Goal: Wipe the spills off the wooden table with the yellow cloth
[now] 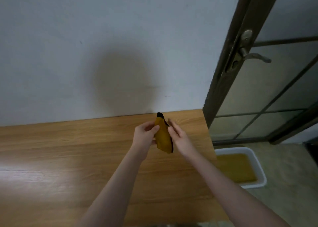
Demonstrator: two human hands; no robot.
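A yellow cloth (163, 135) with a dark edge is folded into a narrow bundle and held up above the wooden table (68, 149), near its far right corner. My left hand (145, 134) grips the cloth's left side, thumb curled over it. My right hand (179, 135) touches the cloth's right side with fingers mostly straight. I cannot make out any spill on the table surface; a bright glare patch lies at the left.
A grey wall (103, 54) runs along the table's far edge. To the right stands a dark-framed glass door (258, 89) with a metal handle (254, 56). On the floor beside the table sits a white tub (258, 182) holding yellowish liquid.
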